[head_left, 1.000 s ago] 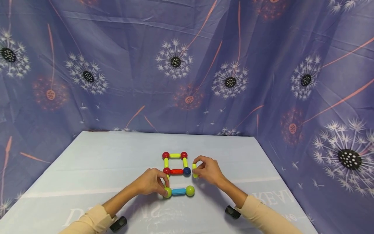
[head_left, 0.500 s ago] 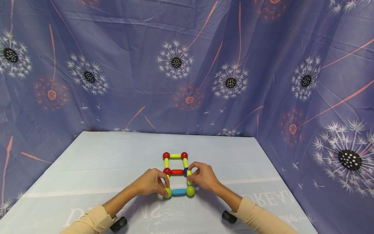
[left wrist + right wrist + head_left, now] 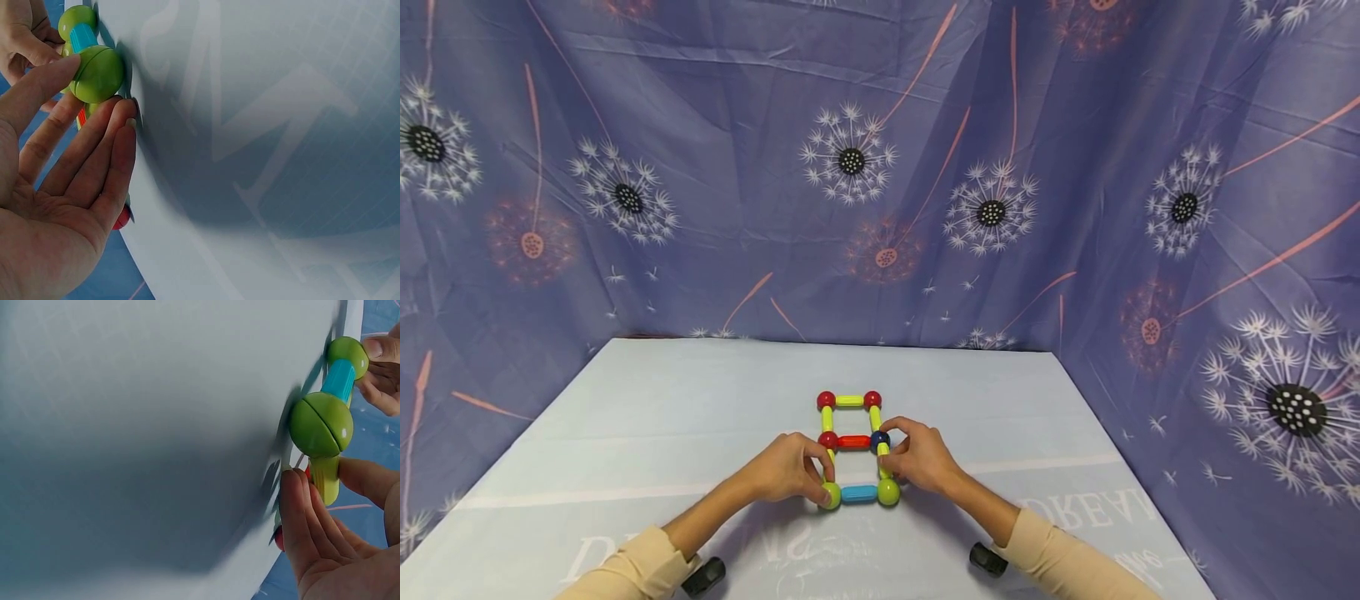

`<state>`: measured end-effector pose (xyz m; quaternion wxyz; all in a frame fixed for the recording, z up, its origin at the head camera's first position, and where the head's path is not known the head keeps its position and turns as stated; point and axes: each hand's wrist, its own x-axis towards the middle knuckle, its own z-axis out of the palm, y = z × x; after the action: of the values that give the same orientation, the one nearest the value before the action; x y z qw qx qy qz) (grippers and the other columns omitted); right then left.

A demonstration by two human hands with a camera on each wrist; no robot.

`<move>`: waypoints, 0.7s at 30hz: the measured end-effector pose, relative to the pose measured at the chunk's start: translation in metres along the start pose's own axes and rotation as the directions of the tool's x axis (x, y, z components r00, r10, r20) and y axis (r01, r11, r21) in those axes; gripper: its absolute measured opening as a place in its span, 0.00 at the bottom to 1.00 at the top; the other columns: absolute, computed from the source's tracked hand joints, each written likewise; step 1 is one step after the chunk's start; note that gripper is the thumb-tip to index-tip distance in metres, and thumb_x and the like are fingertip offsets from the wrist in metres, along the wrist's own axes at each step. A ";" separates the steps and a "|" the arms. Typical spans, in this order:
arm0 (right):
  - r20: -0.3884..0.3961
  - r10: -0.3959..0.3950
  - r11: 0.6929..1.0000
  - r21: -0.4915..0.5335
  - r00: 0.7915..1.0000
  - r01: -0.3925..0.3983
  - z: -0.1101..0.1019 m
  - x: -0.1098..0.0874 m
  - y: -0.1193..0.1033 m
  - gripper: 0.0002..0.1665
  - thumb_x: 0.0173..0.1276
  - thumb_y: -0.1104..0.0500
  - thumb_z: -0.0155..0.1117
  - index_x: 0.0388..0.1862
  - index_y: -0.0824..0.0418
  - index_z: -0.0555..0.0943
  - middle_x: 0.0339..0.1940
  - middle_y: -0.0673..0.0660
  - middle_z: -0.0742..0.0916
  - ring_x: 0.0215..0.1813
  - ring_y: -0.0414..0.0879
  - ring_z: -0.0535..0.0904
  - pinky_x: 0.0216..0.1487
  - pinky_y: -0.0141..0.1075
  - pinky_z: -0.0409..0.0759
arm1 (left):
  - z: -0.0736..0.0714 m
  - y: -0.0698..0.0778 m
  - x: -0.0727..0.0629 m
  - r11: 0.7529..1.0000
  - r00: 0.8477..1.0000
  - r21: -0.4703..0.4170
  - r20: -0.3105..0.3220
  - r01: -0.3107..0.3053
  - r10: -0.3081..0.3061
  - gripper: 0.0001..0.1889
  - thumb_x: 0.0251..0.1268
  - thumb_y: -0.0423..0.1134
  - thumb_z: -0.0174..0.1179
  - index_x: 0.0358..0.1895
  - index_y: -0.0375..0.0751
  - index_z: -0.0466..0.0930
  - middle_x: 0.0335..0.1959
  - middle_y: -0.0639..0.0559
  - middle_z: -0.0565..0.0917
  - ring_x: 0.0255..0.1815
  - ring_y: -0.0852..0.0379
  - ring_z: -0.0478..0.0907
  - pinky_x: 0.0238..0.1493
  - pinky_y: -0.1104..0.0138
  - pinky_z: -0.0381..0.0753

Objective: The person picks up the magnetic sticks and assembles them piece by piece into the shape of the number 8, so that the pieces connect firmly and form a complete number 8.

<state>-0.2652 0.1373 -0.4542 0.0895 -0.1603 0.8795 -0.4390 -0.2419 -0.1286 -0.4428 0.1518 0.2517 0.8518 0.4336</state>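
Note:
A flat ladder-like frame of magnetic rods and balls lies on the table. My left hand (image 3: 784, 468) pinches the lower-left green ball (image 3: 100, 74) between thumb and fingers. My right hand (image 3: 927, 457) grips a yellow-green rod (image 3: 324, 480) on the right side, between the dark blue ball (image 3: 880, 441) and the lower-right green ball (image 3: 320, 425). A light blue rod (image 3: 859, 493) joins the two green balls. Behind it, a red rod (image 3: 853, 442) links the blue ball to a red ball (image 3: 827, 440). The left-side yellow-green rod is partly hidden by my left fingers.
Two more red balls, the far-left one (image 3: 826, 401) and the far-right one (image 3: 872, 401), form the far corners with yellow-green rods. A pale cloth with lettering covers the table (image 3: 685, 392). A purple dandelion-print curtain (image 3: 737, 208) hangs behind and at the sides.
My right hand has moved left with the yellow-green rod, bringing it from beside the frame into line between the blue ball and the right green ball. My left hand stays on its ball.

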 end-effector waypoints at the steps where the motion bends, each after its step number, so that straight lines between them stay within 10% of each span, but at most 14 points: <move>1: 0.003 0.008 1.000 -0.001 1.000 -0.008 0.000 0.000 0.000 0.31 0.60 0.59 0.75 0.62 0.63 0.78 0.29 0.54 0.91 0.26 0.45 0.85 0.29 0.36 0.81 | 0.000 0.000 0.000 1.000 1.000 -0.002 0.001 0.002 -0.002 0.10 0.46 0.34 0.79 0.32 0.43 0.88 0.27 0.53 0.89 0.29 0.60 0.85 0.31 0.68 0.79; 21: 0.016 0.047 0.998 -0.039 0.999 -0.046 0.006 0.003 0.005 0.33 0.62 0.59 0.74 0.65 0.61 0.75 0.24 0.50 0.87 0.23 0.44 0.82 0.28 0.36 0.81 | -0.002 0.001 0.002 0.999 0.999 0.028 0.026 0.034 -0.034 0.09 0.49 0.35 0.79 0.33 0.46 0.88 0.28 0.55 0.89 0.29 0.60 0.85 0.34 0.67 0.79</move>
<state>-0.2667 0.1344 -0.4614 0.1040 -0.1451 0.8906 -0.4183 -0.2440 -0.1280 -0.4410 0.1668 0.2448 0.8598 0.4159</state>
